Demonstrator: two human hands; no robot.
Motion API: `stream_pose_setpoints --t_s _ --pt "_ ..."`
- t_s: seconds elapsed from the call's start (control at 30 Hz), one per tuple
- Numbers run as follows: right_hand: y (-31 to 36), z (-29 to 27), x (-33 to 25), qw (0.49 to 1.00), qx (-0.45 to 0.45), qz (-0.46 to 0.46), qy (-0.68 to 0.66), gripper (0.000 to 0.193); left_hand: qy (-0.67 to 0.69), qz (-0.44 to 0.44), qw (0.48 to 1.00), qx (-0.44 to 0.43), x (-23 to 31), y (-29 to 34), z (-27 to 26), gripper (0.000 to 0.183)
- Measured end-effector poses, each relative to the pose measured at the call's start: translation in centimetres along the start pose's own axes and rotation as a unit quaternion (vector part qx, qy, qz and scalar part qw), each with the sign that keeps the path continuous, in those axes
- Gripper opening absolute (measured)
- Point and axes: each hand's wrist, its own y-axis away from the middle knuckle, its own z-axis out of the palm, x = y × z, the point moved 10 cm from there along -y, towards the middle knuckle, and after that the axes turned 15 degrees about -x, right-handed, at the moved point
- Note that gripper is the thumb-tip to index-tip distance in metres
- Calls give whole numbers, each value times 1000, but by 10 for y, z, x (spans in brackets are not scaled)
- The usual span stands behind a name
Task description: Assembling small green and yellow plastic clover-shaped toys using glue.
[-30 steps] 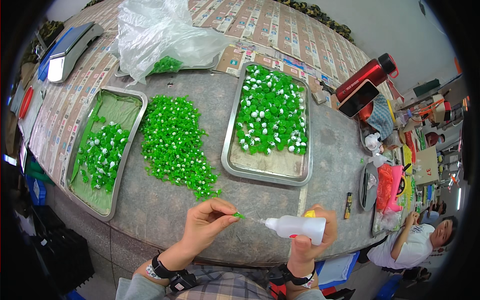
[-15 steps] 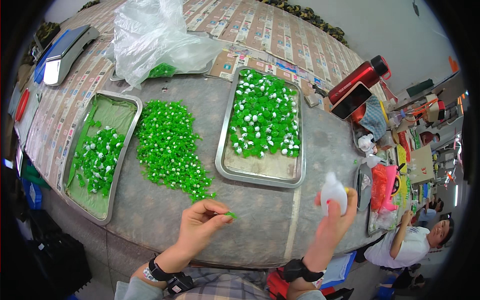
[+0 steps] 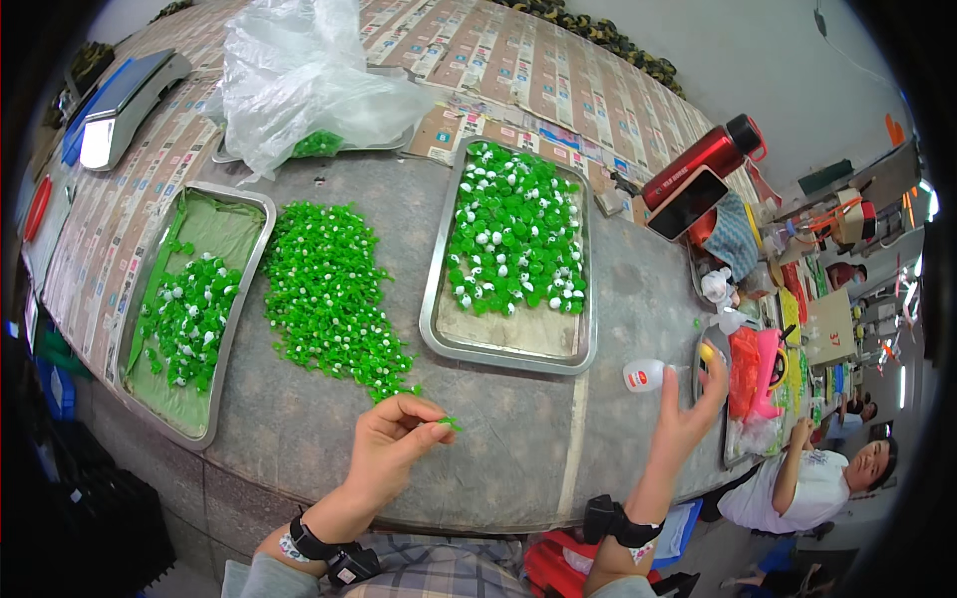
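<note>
Between the thumb and fingertips of my left hand (image 3: 394, 444) is a small green plastic piece (image 3: 451, 424), pinched just in front of the heap. My right hand (image 3: 688, 414) has its fingers spread, and something yellow covers one fingertip. Beside those fingers a small translucent white squeeze bottle (image 3: 643, 376) with a red-and-white label lies on its side on the table; its nozzle end is partly behind a finger. A loose heap of small green pieces with white dots (image 3: 334, 299) spreads beyond my left hand. Farther off, a metal tray (image 3: 508, 357) holds green pieces with white egg-shaped parts.
At the left, another metal tray (image 3: 207, 424) holds similar pieces. A clear plastic bag (image 3: 299, 80) covers a tray at the back. A scale (image 3: 130, 110) stands back left. A red flask (image 3: 703, 159), phone (image 3: 688, 202) and pink tool (image 3: 766, 374) are to the right, where a person (image 3: 797, 488) sits.
The squeeze bottle has gone from upright in my right hand to lying on the table, and that hand's fingers have spread. My left hand still pinches the green piece.
</note>
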Motion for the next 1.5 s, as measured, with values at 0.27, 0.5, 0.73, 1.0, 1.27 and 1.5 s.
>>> stream_pose_setpoints --t_s 0.27,0.5,0.73,1.0,1.27,1.5 --pt "-19 143 -133 893 -333 -286 -98 19 1 -8 999 36 2 3 -6 9" --pt "-8 155 -132 900 -347 -256 -59 21 4 -8 999 -32 3 4 1 9" --pt "75 153 -127 565 -467 82 -675 24 19 9 996 -87 7 0 20 9" --pt "96 153 -112 575 -475 105 -658 21 55 -6 997 -60 -2 0 14 10" --pt "97 154 -103 594 -458 133 -648 22 62 -31 996 -58 -8 1 9 8" --pt "88 146 -108 612 -459 93 -637 20 -7 -53 998 -24 -9 4 4 8"
